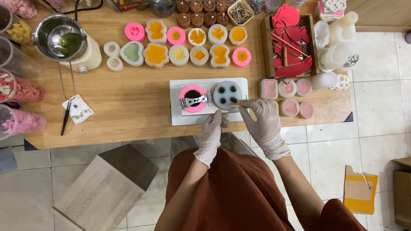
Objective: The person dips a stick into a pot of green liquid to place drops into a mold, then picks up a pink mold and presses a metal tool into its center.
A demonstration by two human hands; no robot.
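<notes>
Both my hands wear pale gloves over a white board at the table's front edge. My right hand pinches a thin stick whose tip reaches a round pale mould with several dark spots in it. My left hand rests at the board's front edge, fingers curled, just below that mould; whether it grips anything is unclear. On the board's left half sits a pink round mould with dark filling and a metal wick holder across it.
Two rows of filled moulds, orange, pink and green, lie behind the board. A metal pot stands at left, jars of coloured bits further left. A box of red shapes and pink moulds are at right. A wooden stool stands below.
</notes>
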